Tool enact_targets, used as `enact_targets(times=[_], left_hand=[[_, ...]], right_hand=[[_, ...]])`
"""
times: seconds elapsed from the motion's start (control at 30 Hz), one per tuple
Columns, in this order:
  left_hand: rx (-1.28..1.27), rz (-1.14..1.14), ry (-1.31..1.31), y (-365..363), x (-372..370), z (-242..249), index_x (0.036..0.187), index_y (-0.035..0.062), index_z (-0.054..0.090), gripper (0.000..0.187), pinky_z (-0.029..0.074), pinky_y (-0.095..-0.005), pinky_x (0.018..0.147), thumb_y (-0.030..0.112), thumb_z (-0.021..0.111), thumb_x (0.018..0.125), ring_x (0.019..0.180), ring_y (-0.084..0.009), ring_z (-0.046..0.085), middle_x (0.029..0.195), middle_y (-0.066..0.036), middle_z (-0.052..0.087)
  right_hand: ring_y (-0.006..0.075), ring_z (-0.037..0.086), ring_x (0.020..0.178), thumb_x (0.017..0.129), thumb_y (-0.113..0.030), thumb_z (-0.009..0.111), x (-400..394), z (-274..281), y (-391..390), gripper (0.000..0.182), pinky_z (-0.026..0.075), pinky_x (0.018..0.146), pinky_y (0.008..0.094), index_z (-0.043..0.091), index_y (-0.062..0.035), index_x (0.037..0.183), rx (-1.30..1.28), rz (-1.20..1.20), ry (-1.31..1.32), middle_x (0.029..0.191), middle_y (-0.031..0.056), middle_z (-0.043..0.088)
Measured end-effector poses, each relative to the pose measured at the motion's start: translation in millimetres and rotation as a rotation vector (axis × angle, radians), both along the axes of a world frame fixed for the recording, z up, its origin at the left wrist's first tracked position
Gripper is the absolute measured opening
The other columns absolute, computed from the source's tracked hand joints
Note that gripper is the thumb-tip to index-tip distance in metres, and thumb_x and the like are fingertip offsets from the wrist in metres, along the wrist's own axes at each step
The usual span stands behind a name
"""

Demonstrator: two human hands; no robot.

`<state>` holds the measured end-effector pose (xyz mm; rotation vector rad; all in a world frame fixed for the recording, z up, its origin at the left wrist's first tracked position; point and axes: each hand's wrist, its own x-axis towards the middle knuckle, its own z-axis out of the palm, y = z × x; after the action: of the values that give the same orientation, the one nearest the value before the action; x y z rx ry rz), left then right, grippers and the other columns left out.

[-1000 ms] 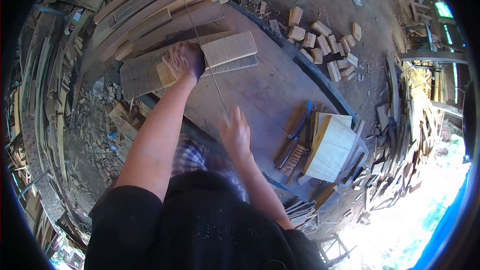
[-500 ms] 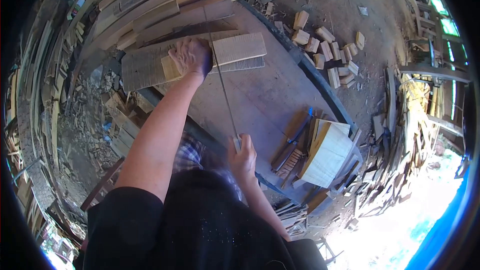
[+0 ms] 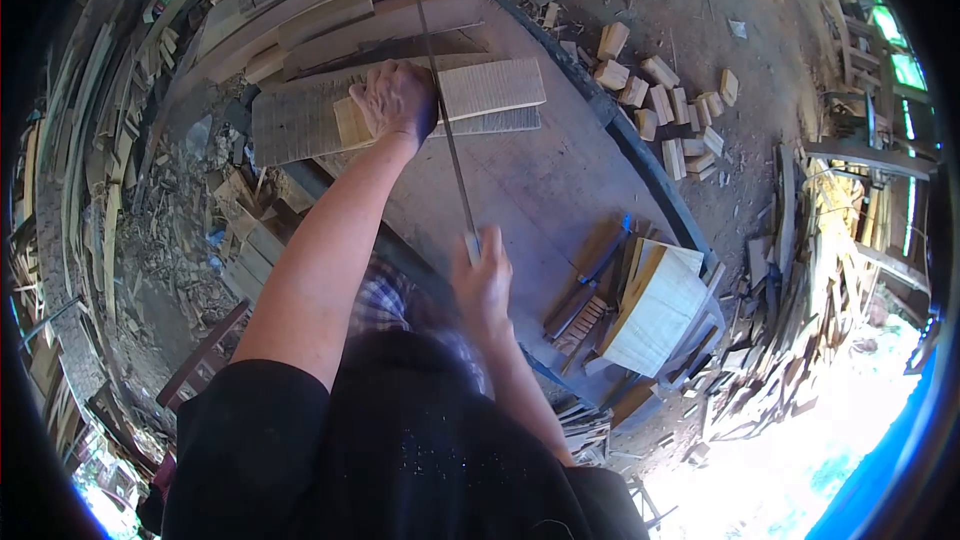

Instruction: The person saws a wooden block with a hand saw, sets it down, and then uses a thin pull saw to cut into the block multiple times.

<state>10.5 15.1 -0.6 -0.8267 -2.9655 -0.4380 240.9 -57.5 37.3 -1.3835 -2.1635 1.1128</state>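
Note:
My right hand is wrapped around the handle of a handsaw. Its long, narrow saw blade runs forward from there, across a light wooden board. Close to the blade's left side, my left hand grips that board from above with its fingers curled and presses it down. Underneath lies a wider, weathered grey plank, sticking out to the left and along the near side. The blade's edge against the board is partly hidden by my left hand.
Several boards are stacked at the worktable's far end. Near its right corner are a pale wood block, a blue-ended tool and a brush-like piece. Cut blocks and scrap wood cover the ground.
My right hand has pushed the saw slightly forward, away from my body. My left hand stays on the board. The whole view has shifted a little.

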Motion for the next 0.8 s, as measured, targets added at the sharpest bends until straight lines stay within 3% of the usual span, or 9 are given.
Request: enact_targets(times=[0.13, 0.37, 0.47, 0.53, 0.73, 0.8], left_hand=[[-0.043, 0.001, 0.031, -1.1, 1.3, -0.1, 0.084, 0.014, 0.07, 0.022, 0.035, -0.0422, 0.086, 0.023, 0.05, 0.088, 0.098, -0.0228, 0.058, 0.094, -0.005, 0.066], [0.023, -0.003, 0.015, 0.0, -0.2, 0.1, 0.081, 0.0129, 0.069, 0.023, 0.035, -0.0407, 0.087, 0.023, 0.049, 0.089, 0.098, -0.0227, 0.057, 0.095, -0.004, 0.066], [-0.004, -0.011, 0.018, 0.5, 2.7, 7.2, 0.081, 0.0124, 0.069, 0.023, 0.035, -0.0408, 0.086, 0.023, 0.05, 0.089, 0.099, -0.0229, 0.057, 0.095, -0.004, 0.066], [0.005, -0.013, 0.057, -3.4, 5.1, 2.5, 0.081, 0.0122, 0.069, 0.023, 0.035, -0.041, 0.086, 0.023, 0.05, 0.088, 0.099, -0.0229, 0.058, 0.094, -0.004, 0.066], [0.031, -0.007, 0.034, 3.2, 0.9, 3.5, 0.08, 0.0121, 0.069, 0.023, 0.035, -0.0414, 0.085, 0.023, 0.051, 0.088, 0.099, -0.0229, 0.058, 0.093, -0.004, 0.066], [0.024, -0.006, 0.036, -0.5, 2.6, 3.1, 0.08, 0.0122, 0.069, 0.023, 0.036, -0.0412, 0.085, 0.024, 0.051, 0.088, 0.099, -0.0228, 0.058, 0.093, -0.004, 0.066]], right_hand=[[0.0485, 0.061, 0.08, 0.09, -0.015, 0.065, -34.9, -1.3, 28.9, 0.021, 0.05, 0.066, 0.0487, 0.052, -0.0005, 0.099, 0.073, 0.043, 0.038, 0.089, 0.0263, 0.063], [0.0486, 0.061, 0.082, 0.089, -0.016, 0.065, 23.8, 4.5, -7.1, 0.024, 0.05, 0.069, 0.0507, 0.052, -0.0004, 0.101, -0.001, 0.019, -0.044, 0.09, 0.0255, 0.063], [0.0482, 0.061, 0.082, 0.089, -0.016, 0.065, -12.8, -3.5, 18.4, 0.024, 0.05, 0.069, 0.0502, 0.052, 0.0, 0.102, 0.075, 0.028, 0.015, 0.09, 0.0254, 0.062], [0.0435, 0.061, 0.073, 0.09, -0.015, 0.065, -41.0, -6.5, 35.3, 0.021, 0.05, 0.061, 0.0494, 0.052, -0.0027, 0.1, 0.139, 0.055, 0.025, 0.084, 0.0212, 0.06], [0.0452, 0.061, 0.073, 0.088, -0.013, 0.065, 24.7, 6.4, -1.1, 0.025, 0.05, 0.06, 0.0512, 0.049, -0.0031, 0.105, 0.068, 0.06, 0.006, 0.085, 0.0233, 0.06], [0.0469, 0.061, 0.078, 0.088, -0.014, 0.065, 9.3, 4.8, 6.7, 0.025, 0.05, 0.065, 0.0509, 0.05, -0.0016, 0.104, 0.024, 0.057, 0.013, 0.088, 0.025, 0.061]])
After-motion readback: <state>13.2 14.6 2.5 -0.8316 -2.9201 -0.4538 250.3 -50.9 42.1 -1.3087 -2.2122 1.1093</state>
